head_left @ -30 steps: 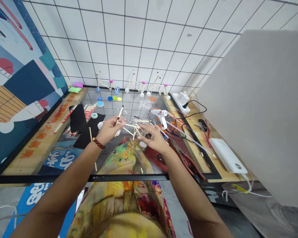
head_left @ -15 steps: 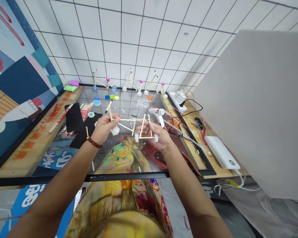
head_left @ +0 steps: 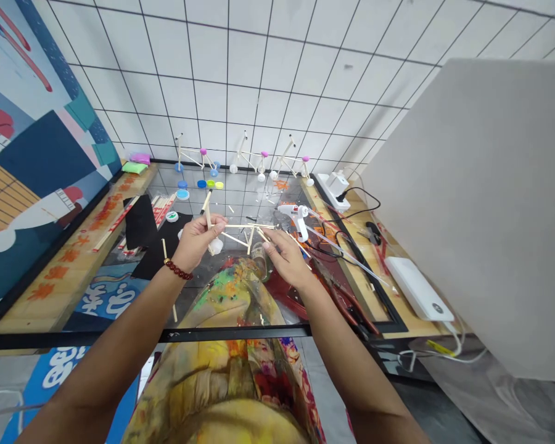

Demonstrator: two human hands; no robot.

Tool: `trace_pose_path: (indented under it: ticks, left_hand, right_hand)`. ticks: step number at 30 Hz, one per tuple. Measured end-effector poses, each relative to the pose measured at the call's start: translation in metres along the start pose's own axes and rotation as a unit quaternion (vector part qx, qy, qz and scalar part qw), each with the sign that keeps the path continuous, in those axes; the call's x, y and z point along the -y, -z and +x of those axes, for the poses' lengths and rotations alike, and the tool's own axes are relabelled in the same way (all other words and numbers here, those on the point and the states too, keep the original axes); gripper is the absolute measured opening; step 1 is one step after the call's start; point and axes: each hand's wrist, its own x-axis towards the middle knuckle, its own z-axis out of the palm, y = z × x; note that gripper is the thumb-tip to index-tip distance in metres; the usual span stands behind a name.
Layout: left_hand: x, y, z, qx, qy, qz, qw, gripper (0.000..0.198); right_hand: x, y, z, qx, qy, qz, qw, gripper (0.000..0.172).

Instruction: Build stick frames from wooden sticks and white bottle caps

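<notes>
Both grip spots on the pale, thin wooden stick frame (head_left: 240, 226) hidden.
Your left hand (head_left: 195, 242) covers part of its left end; your right hand (head_left: 287, 256) blocks the right end, joints there can't be told. Both your bare forearms (head_left: 365, 364) cut by bottom edge. Big flat grey panel (head_left: 481, 216) cut by right edge, hides some white tiled wall (head_left: 259, 61). Printing on red-and-white paper stick sleeves (head_left: 163, 211) too small to read.
</notes>
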Motion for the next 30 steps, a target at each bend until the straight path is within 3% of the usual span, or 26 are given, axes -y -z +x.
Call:
trace_pose_path:
  ticks: [18, 30]
  left_hand:
    - [0.0035, 0.0, -0.0015, 0.023, -0.049, 0.075, 0.996, 0.027]
    - [0.0007, -0.0007, -0.0043, 0.045, -0.065, 0.139, 0.987, 0.018]
  right_hand:
    - [0.0023, 0.0008, -0.0039, -0.01, 0.023, -0.134, 0.991, 0.041]
    - [0.0034, -0.0024, -0.003, 0.001, 0.017, -0.127, 0.992, 0.043]
